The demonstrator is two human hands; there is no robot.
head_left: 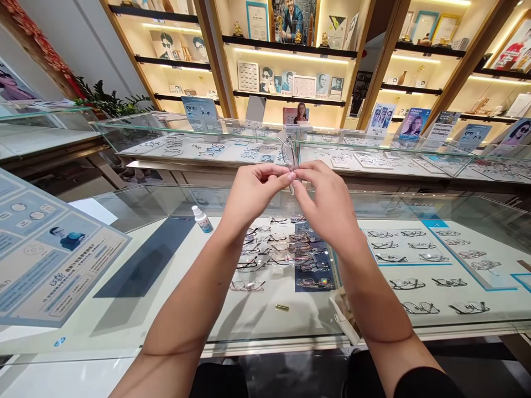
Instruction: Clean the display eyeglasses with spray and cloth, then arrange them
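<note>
A thin-framed pair of eyeglasses (289, 153) is held up over the glass counter, turned so its frame runs nearly upright. My left hand (257, 185) pinches its lower part between thumb and fingers. My right hand (323, 188) grips the same spot from the other side, its fingertips meeting those of the left. The fingers cover part of the frame. Below my hands, rows of eyeglasses (279, 247) show in the counter, some over a dark blue panel (305, 284). A small white bottle (202, 220) with a blue label stands left of my left forearm.
The glass display counter (249, 337) spans the space before me. A light blue printed sign (53, 249) rises at the left. More framed eyeglasses (409, 283) lie at the right, near a beige cloth bag (345, 318). Behind runs a second glass showcase (166, 132), with lit shelves (290, 52) beyond.
</note>
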